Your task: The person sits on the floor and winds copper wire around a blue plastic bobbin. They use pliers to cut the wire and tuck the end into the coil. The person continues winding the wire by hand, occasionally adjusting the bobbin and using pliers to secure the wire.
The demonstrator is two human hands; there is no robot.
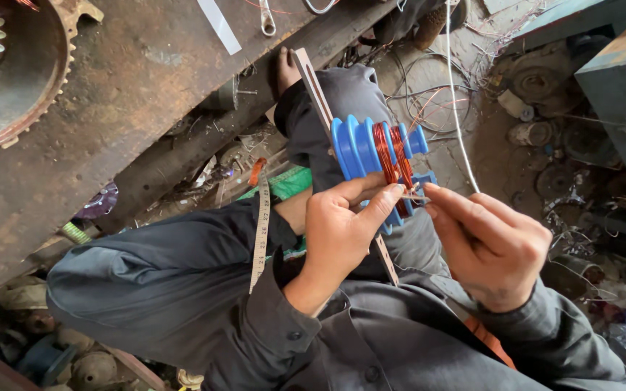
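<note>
Left grip (342,228): thumb and forefinger pinched together on the copper wire coil (393,156) where it sits in the grooves of the blue stepped winding former (360,148). Right grip (490,242): fingertips closed on a small item at the former's lower end, too small to make out. Former: mounted on a flat metal strip (313,87), held above the person's lap; its lower part hidden behind both hands. Measuring tape (261,232): draped over the grey-clad knee. White wire (458,94): runs up out of view. Rusty metal worktop (146,80): upper left, toothed gear (19,69) cut off at its corner. Floor (559,152): littered with wire scraps and worn motor parts, indistinct.
</note>
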